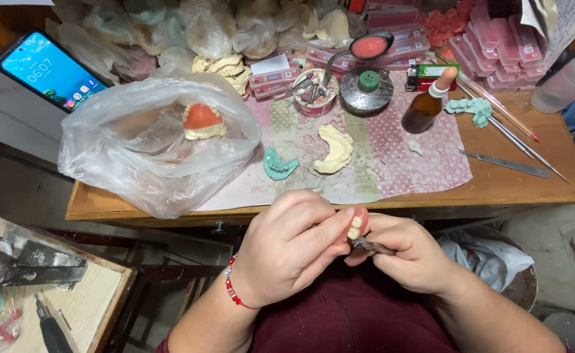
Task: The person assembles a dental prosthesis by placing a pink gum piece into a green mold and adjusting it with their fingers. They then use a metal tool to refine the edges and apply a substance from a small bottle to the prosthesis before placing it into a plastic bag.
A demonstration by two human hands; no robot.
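My left hand (287,252) is closed around a pink wax denture with white teeth (356,225), held just below the table's front edge. My right hand (412,255) grips a thin metal carving tool (369,246) whose tip touches the denture. On the patterned mat (392,163) lie a cream plaster jaw cast (335,149) and a teal impression (278,164). A clear plastic bag (150,144) at the left holds another cast with a pink wax base (202,121).
At the back stand a brown dropper bottle (425,108), a round metal burner (366,90), a cup of tools (315,91), pink tooth boxes (497,46) and bagged casts. Long metal instruments (506,163) lie right. A phone (49,70) leans at left. A small side table (71,294) stands lower left.
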